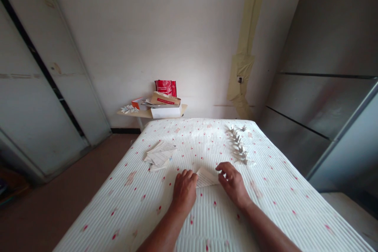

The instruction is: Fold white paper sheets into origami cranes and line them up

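Observation:
A folded piece of printed paper (206, 178), roughly triangular, lies on the bed-like surface between my hands. My left hand (184, 189) is at its left corner, fingers curled together over the edge; the fingertips are partly hidden. My right hand (234, 184) hovers by the right corner, its fingers bent and thumb and forefinger apart, with nothing visible between them. Up and to the left lies a loose stack of printed paper sheets (161, 154). On the right, several folded paper cranes (239, 146) stand in a row running away from me.
The white quilted cover (189, 228) has red specks. Behind its far edge, a small table (144, 113) bears a white box (166, 112), a red bag (165, 87) and more folded paper pieces (129, 109). A grey fridge (313, 98) stands right, a cabinet (56, 67) left.

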